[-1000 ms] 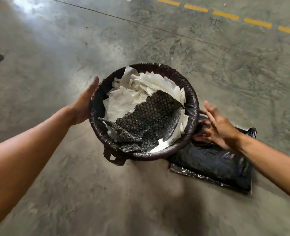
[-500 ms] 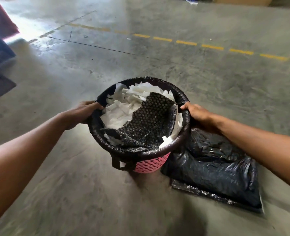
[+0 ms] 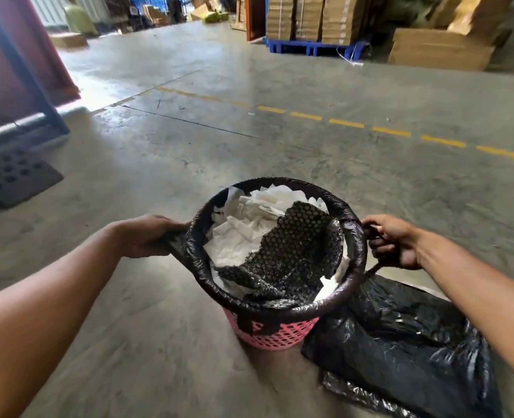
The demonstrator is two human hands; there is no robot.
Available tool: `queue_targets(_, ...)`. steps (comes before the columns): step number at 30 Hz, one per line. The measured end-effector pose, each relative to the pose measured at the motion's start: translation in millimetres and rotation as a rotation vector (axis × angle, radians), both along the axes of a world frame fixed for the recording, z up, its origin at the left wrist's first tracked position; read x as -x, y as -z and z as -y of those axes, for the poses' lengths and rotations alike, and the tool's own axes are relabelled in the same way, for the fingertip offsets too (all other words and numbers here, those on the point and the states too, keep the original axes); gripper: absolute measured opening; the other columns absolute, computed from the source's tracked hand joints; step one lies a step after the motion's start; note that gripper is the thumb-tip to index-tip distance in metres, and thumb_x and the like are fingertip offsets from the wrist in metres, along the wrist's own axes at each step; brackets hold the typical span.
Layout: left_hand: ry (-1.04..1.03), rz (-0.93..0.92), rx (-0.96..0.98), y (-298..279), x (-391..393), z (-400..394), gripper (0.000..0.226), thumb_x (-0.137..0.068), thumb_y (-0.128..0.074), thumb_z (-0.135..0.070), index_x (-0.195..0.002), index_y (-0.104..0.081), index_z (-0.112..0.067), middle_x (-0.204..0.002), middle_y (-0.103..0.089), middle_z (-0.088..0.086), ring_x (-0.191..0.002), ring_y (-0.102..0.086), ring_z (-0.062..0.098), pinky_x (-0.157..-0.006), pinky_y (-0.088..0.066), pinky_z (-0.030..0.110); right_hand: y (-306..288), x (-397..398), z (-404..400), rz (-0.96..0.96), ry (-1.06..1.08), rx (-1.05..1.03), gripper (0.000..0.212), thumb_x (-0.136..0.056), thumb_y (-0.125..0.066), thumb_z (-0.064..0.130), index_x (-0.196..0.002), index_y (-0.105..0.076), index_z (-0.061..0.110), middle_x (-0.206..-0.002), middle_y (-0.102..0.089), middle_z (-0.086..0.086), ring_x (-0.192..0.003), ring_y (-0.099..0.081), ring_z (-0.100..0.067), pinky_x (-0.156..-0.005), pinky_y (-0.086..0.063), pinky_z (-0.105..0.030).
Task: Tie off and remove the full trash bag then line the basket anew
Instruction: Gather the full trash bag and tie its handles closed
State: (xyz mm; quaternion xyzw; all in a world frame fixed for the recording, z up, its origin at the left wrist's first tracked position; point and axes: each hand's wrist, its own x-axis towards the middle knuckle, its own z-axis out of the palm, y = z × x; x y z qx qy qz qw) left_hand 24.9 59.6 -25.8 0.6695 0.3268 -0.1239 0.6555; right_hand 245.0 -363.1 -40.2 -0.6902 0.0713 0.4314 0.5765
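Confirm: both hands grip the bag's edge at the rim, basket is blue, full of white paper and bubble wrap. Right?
Not quite: the basket is pink, not blue, as the head view shows below the bag edge. The rest holds: left hand and right hand grip the bag's edge at the rim, with white paper and bubble wrap inside.

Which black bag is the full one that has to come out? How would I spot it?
Find the pink basket on the concrete floor. The full trash bag lines it, holding white paper and black bubble wrap, both hands gripping its edges. The other black bag lies flat on the floor beside it.
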Motion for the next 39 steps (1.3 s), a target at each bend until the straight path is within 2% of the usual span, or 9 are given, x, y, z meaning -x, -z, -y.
queue_targets(6, -0.133, 0.151, 0.367, 4.0, 6.2, -29.4, 0.042, -0.049, -0.092, -0.023, -0.08, -0.065, -0.012, -0.089, -0.074, 0.009, -0.074, -0.074, 0.023, -0.071, -0.061, 0.039, -12.4, -8.8, 1.8, 0.12, 0.023, -0.015, 0.021, -0.085, -0.064, 0.029, -0.066, -0.058, 0.021, -0.061, -0.037, 0.005, -0.043, -0.034, -0.01, -0.051, -0.024, -0.026)
queue_targets(11, 0.012, 0.054, 0.214, 1.1, -16.6, -2.7, 0.039, -0.091, -0.066, -0.043, -0.101, -0.076, -0.007, -0.09, -0.079, 0.01, -0.074, -0.077, 0.022, -0.073, -0.064, 0.034, -17.9, -16.2, -6.1, 0.126, 0.022, 0.017, 0.021, -0.087, -0.062, 0.03, -0.071, -0.053, 0.02, -0.062, -0.05, -0.002, -0.033, -0.031, -0.008, -0.037, -0.024, -0.017)
queue_targets(16, -0.11, 0.036, -0.027, -2.4, -30.0, -1.5, 0.029, -0.09, -0.07, -0.035, -0.102, -0.073, -0.009, -0.089, -0.068, 0.009, -0.064, -0.069, 0.018, -0.063, -0.061, 0.031, -17.7, -25.0, -5.2, 0.323, -0.085, 0.309, 0.015, -0.083, -0.075, 0.028, -0.086, -0.065, 0.017, -0.068, -0.054, -0.005, -0.047, -0.04, -0.013, -0.044, -0.031, -0.021)
queue_targets(22, -0.354, 0.211, 0.368, -0.8, -37.9, -13.3, 0.013, -0.092, -0.055, -0.022, -0.083, -0.054, -0.012, -0.068, -0.055, 0.003, -0.048, -0.058, 0.013, -0.049, -0.053, 0.021, -30.8, -27.9, -5.6, 0.234, 0.087, 0.107, 0.014, -0.094, -0.058, 0.019, -0.08, -0.058, 0.02, -0.077, -0.057, -0.001, -0.072, -0.054, -0.015, -0.067, -0.044, -0.03)
queue_targets(26, -0.124, -0.014, -0.094, -2.0, -55.3, -2.8, 0.03, -0.088, -0.067, -0.047, -0.092, -0.066, -0.017, -0.066, -0.037, -0.003, -0.044, -0.031, 0.01, -0.043, -0.026, 0.021, -34.8, -26.7, -21.6, 0.136, 0.048, -0.07, 0.022, -0.098, -0.045, 0.016, -0.103, -0.065, 0.01, -0.081, -0.073, -0.01, -0.062, -0.069, -0.021, -0.063, -0.06, -0.033)
queue_targets(30, -0.19, -0.003, -0.508, 5.1, -72.8, 4.9, 0.031, -0.084, -0.075, -0.045, -0.1, -0.076, -0.018, -0.066, -0.045, 0.002, -0.047, -0.036, 0.018, -0.047, -0.031, 0.021, -37.7, -19.4, -39.1, 0.359, -0.04, 0.083, 0.019, -0.089, -0.071, 0.018, -0.099, -0.074, 0.003, -0.084, -0.074, -0.014, -0.055, -0.068, -0.021, -0.052, -0.059, -0.029)
queue_targets(33, -0.499, 0.103, -0.658, 5.7, -81.0, 4.9, 0.028, -0.077, -0.074, -0.044, -0.092, -0.072, -0.021, -0.076, -0.071, 0.004, -0.066, -0.067, 0.026, -0.068, -0.06, 0.034, -34.6, -22.4, -45.7, 0.558, 0.073, 0.143, 0.009, -0.085, -0.074, 0.007, -0.092, -0.075, 0.001, -0.068, -0.072, -0.01, -0.044, -0.063, -0.013, -0.047, -0.057, -0.024)
queue_targets(36, -0.515, 0.305, -0.319, 4.3, -92.8, 8.3, 0.03, -0.081, -0.064, -0.034, -0.105, -0.061, -0.016, -0.101, -0.074, 0.009, -0.093, -0.073, 0.027, -0.072, -0.058, 0.038, -37.3, -23.7, -49.2, 0.565, 0.13, 0.087, 0.007, -0.09, -0.068, 0.004, -0.085, -0.07, 0.008, -0.066, -0.068, -0.007, -0.04, -0.061, -0.008, -0.045, -0.054, -0.022)
queue_targets(39, -0.447, 0.355, -0.1, -1.7, -95.7, 22.1, 0.011, -0.097, -0.056, -0.018, -0.107, -0.058, -0.013, -0.087, -0.069, 0.006, -0.071, -0.065, 0.022, -0.049, -0.05, 0.023, -40.3, -17.9, -55.2, 0.569, 0.106, 0.085, 0.007, -0.09, -0.068, 0.005, -0.086, -0.07, 0.01, -0.074, -0.067, -0.009, -0.043, -0.06, -0.01, -0.043, -0.052, -0.02)
